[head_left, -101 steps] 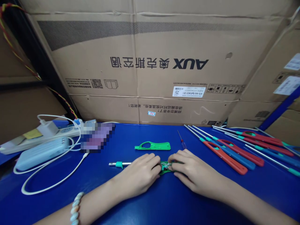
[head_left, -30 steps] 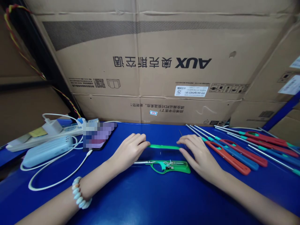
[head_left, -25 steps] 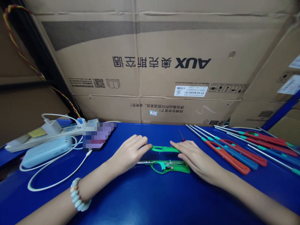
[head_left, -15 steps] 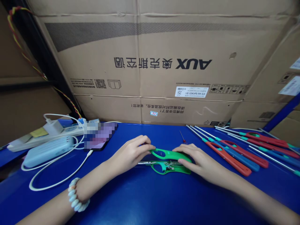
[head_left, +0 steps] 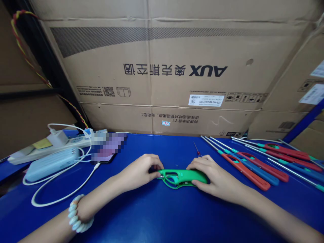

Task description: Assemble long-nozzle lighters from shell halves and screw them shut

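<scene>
A green long-reach lighter [head_left: 186,177] lies on the blue tabletop between my hands, its upper half shell now resting over the lower half with the edges slightly offset. My left hand [head_left: 143,170] pinches the narrow front end, where the metal tube enters the handle; the fingers hide most of the tube. At the wide rear end, my right hand [head_left: 211,175] grips the handle, thumb on the near side and fingers on the far side. A teal trigger [head_left: 174,180] shows inside the handle's loop. Just beyond the handle sits a tiny metal piece [head_left: 177,165], too small to name.
A small screwdriver [head_left: 198,153] lies behind my right hand. Several red and blue lighters [head_left: 249,170] with metal tubes spread across the right. On the left are a phone [head_left: 108,150], a light-blue power bank [head_left: 53,163], white cables and a power strip [head_left: 73,141]. Cardboard [head_left: 152,50] stands behind.
Both hands have brought the upper green shell down and nearer onto the lower half, covering the inner parts that showed before. The tiny metal piece behind it is now uncovered.
</scene>
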### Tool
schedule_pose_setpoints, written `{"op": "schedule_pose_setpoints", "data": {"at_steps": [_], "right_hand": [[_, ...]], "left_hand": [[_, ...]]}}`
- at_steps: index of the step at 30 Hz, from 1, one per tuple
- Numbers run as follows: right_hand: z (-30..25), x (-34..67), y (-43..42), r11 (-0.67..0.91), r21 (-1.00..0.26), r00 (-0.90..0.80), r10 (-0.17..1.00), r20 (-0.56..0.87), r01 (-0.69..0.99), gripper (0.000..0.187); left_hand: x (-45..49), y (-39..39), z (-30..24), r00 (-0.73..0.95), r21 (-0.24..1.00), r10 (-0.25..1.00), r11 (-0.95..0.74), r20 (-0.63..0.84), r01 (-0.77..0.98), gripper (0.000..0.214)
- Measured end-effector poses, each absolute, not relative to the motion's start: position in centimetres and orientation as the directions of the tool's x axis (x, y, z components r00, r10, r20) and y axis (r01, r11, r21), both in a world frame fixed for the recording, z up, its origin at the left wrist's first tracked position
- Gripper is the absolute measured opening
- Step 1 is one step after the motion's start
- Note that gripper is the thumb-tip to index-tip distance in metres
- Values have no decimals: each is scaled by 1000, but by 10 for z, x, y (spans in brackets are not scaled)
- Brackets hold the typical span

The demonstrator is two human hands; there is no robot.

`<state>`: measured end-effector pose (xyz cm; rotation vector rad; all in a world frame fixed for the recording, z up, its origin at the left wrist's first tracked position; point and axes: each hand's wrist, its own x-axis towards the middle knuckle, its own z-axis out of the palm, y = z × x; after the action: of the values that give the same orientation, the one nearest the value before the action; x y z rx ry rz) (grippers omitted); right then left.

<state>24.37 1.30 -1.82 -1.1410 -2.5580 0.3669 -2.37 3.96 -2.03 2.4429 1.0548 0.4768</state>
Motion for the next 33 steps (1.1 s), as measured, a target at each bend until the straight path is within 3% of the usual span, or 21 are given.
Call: {"op": "schedule_pose_setpoints", "data": {"at_steps": [25,33], "right_hand": [[-25,242,14,640,-357,-655,750,98,680,16],[-28,243,14,596,-383,-622,780,70,705,20]], "left_hand": [[-25,38,-23,692,440,716,-654,95,616,11],[-26,36,-25,704,340,702,-691,107,638,10]]}}
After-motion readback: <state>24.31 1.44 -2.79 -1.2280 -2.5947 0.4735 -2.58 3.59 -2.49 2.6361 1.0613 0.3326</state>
